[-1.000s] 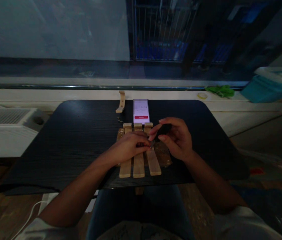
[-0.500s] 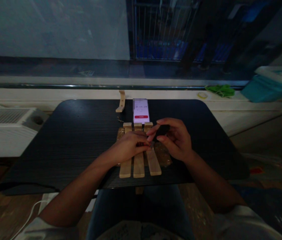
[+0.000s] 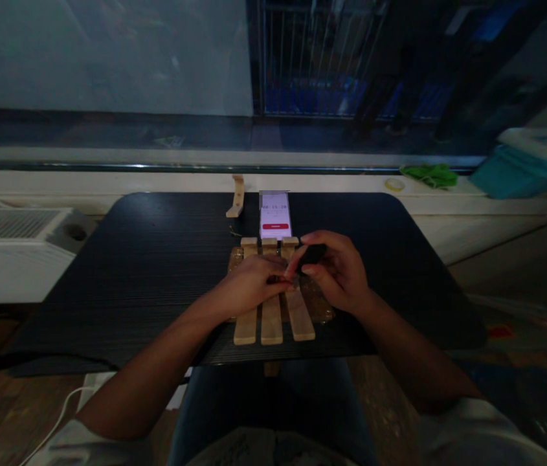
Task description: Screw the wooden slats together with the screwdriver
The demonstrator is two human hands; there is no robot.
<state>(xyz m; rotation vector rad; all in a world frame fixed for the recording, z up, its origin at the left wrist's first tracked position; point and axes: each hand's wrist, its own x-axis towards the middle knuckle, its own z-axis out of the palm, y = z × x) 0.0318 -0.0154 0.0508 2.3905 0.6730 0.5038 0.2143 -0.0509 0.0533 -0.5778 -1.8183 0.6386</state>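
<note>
Right hand [image 3: 338,268]: is clamping a black-handled tool [image 3: 312,257], probably angling it for control over the rightmost slat [image 3: 301,317].
Left hand [image 3: 251,283]: is lying across the wooden slats [image 3: 272,323], presumably steadying them; whether its fingertips are pinching anything, I cannot tell.
Wooden slats: are resting on a brown pad [image 3: 322,305], likely shielding the counter [image 3: 156,259].
Phone [image 3: 275,217]: is showing digits just beyond, presumably for easy reading.

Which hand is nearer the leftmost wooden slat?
Left. The left hand is over the leftmost slat; the right hand, holding a black tool, is to its right, beyond the middle slat.
</note>
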